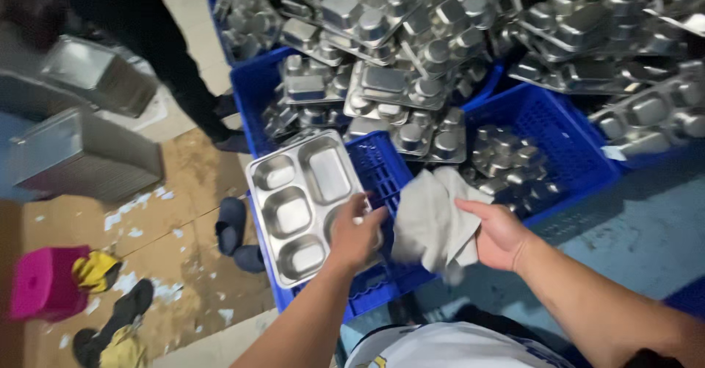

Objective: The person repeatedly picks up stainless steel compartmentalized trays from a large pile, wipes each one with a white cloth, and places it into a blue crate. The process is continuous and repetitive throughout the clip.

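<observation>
Left hand: left hand (356, 236) grips the near right edge of the tray (308, 203), fingers closed over the rim, thumb on top.
Right hand: right hand (498, 234) holds the cloth (433, 221), thumb on top of the fabric and the fingers under it, so it is clamped on the cloth.
Hands together or apart: both hands are near each other but do not touch; the cloth hangs between them.
Tray: steel tray with several compartments, tilted, hollow side up, it lies on the rim of the crate (378, 166) just in front of the left hand.
Cloth: grey, crumpled, its left edge is just beside the left hand and near the tray edge; I cannot tell if it touches the tray.
Crate: blue plastic, under the left hand and the tray.
Second crate: another blue crate (558, 129) stands beyond the right hand, with some trays inside.
Pile: big pile of trays (411, 52) of the same kind, upside down, well beyond both hands, across more blue crates.
Left of the left hand: dark sandals (239, 232) on the wet floor (176, 192), farther left a pink stool (45, 280) and grey metal tubs (84, 155).
Other person: dark legs (158, 45) stand far to the left front, near the tubs.
</observation>
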